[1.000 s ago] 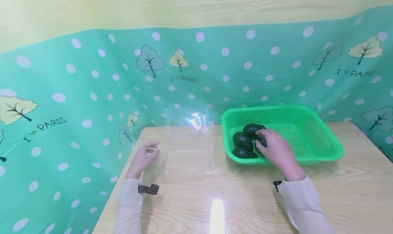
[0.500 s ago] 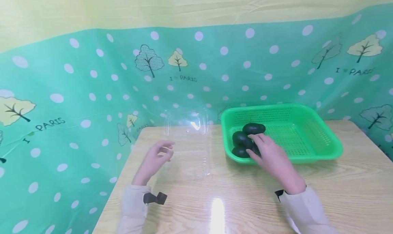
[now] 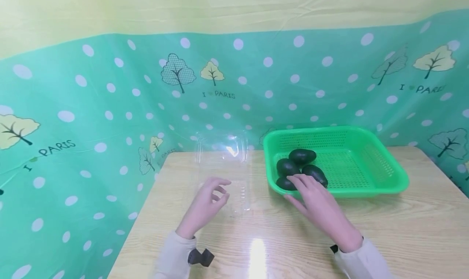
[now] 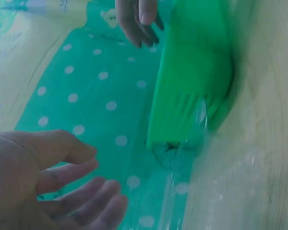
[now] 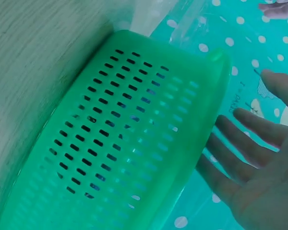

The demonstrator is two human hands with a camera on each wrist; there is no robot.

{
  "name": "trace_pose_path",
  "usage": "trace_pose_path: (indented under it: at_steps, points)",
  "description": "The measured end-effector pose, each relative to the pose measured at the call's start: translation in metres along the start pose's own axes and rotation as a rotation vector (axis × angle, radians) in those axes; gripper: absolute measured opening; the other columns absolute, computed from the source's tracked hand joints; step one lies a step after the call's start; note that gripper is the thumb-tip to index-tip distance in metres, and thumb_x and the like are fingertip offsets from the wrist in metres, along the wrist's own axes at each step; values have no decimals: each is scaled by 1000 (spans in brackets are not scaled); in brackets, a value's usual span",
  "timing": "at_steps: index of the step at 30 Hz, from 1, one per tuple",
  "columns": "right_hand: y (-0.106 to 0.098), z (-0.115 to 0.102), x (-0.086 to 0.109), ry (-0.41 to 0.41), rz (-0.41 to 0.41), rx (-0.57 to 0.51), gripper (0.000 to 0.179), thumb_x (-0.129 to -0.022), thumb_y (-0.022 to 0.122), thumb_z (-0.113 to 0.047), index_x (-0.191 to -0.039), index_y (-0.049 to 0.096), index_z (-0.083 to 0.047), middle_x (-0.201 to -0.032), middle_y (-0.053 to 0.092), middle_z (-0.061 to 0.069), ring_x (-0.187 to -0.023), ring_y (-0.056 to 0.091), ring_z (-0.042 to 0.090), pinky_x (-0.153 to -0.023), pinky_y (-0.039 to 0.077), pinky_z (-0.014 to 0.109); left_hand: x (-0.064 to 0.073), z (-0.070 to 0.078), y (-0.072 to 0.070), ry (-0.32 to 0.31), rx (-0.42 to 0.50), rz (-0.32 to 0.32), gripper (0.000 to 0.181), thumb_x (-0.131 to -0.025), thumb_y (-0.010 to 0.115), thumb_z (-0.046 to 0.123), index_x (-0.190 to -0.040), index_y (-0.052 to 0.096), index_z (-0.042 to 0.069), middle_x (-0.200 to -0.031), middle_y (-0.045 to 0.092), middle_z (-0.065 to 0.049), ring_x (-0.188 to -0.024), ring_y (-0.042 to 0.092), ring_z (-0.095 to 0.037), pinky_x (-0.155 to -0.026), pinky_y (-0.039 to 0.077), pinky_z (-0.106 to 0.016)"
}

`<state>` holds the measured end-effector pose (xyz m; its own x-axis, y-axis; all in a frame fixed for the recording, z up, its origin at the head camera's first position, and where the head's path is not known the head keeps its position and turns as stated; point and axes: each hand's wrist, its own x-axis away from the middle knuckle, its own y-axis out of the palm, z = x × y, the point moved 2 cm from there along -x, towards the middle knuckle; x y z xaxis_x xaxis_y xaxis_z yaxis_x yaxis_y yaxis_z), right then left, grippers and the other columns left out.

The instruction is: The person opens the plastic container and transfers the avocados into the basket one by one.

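Observation:
Several dark avocados [image 3: 302,157] lie together at the left end of a green plastic basket [image 3: 397,181]. My right hand [image 3: 319,203] hovers over the basket's front rim, its fingers stretched above the nearest avocado [image 3: 285,184]; nothing is held in it. In the right wrist view, the fingers [image 5: 249,143] are extended beside the basket's outer wall. To the left stands an open clear plastic container [image 3: 238,149], its lid part raised at the back. Over its front left part is my left hand [image 3: 203,208], loosely bent and holding nothing. Both palms are bare in the wrist views.
Container and basket stand side by side on a light wooden table [image 3: 286,238]. A green curtain [image 3: 256,79] with white dots and printed trees hangs behind and along the left. Bright glare [image 3: 258,256] shows on the table's front part.
My left hand has moved right and nearer, over the container. My right hand has drawn back from among the avocados towards the front rim, leaving one avocado it was touching in the basket.

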<state>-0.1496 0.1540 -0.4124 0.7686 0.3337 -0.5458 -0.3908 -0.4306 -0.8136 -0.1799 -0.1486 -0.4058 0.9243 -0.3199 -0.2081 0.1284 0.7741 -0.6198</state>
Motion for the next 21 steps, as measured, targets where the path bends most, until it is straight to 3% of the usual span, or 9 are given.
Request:
trace_pose_path:
  at_steps: [7, 12, 21]
  points:
    - [1, -5, 8, 20, -74, 25, 66, -88, 71, -41, -137, 53, 0, -135, 56, 18, -128, 51, 36, -106, 45, 52, 5, 13, 22, 43, -146, 3, 35, -94, 66, 18, -128, 60, 10, -126, 61, -4, -110, 60, -20, -91, 56, -37]
    - [3, -8, 10, 37, -118, 32, 72, -90, 68, -45, -141, 48, 1, -145, 48, 20, -137, 42, 38, -112, 37, 56, 5, 21, 35, 80, -249, 11, 47, -96, 63, 30, -137, 55, 8, -140, 55, -9, -130, 52, -28, -110, 43, -47]
    - [6, -9, 16, 57, -203, 113, 75, -96, 53, -54, -152, 37, -8, -158, 33, 18, -147, 25, 39, -117, 26, 60, 7, 26, 55, 187, -546, 14, 58, -102, 43, 47, -151, 42, 16, -158, 34, -13, -146, 31, -34, -121, 23, -53]
